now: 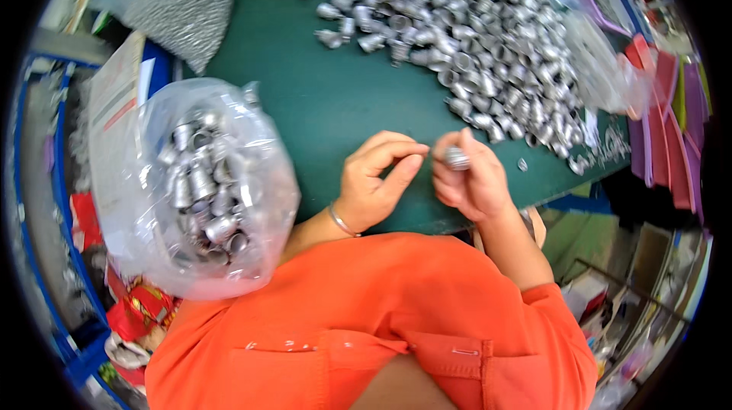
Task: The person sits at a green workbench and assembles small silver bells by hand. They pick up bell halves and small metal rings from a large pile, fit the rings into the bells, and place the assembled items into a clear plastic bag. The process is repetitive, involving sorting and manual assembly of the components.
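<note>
- While the right hand [480, 181] pinches one silver metal piece [457, 158] between thumb and fingers, part of it hidden by them, the left hand [367, 185] is just beside it at 9 o'clock, thumb and forefinger curled toward each other; I cannot tell whether anything sits between those tips.
- Both hands are above the near edge of the green desk [305, 97], with a bracelet [342, 222] on the left wrist.
- From the hands, a wide heap of silver pieces [457, 36] spreads from 12 to 2 o'clock, closing off that side of the desk.
- Near the right hand, at 3 o'clock, lies a small loose ring [522, 164].
- At 9 o'clock a bulging clear bag [271, 158] holds more such pieces, veiled by its film, and covers part of the left forearm.
- Toward 10 o'clock is a bag of small grey bits [183, 6].
- Crumpled clear plastic [602, 59] borders the heap at 2 o'clock.
- Pink and purple strips [663, 136] stand at 3 o'clock, beyond the desk.
</note>
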A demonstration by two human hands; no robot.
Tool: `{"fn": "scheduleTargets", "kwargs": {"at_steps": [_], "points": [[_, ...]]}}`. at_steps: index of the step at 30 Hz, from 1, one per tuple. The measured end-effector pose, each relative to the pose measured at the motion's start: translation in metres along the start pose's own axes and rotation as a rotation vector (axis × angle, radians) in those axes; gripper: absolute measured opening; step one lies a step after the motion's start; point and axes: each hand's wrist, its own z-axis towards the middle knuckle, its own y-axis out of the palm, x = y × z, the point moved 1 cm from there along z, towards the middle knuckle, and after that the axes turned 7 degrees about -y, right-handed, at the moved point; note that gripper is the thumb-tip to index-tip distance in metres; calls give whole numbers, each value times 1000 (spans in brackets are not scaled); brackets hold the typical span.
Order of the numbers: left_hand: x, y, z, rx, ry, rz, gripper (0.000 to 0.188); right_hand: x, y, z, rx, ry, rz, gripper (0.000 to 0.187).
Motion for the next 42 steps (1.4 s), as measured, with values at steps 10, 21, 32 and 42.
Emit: {"fn": "scheduleTargets", "kwargs": {"at_steps": [10,21,32,42], "points": [[-18,2,0,182,19,146,12,-7,141,42,-394,-666,-711,22],[-3,4,2,150,-107,-150,10,-16,88,173,-280,-1242,-2018,26],[-2,-10,9,432,-15,150,51,-36,22,178,20,-765,-2291,46],[-5,0,11,160,31,377,83,18,9,51,-196,-811,-2145,44]]}}
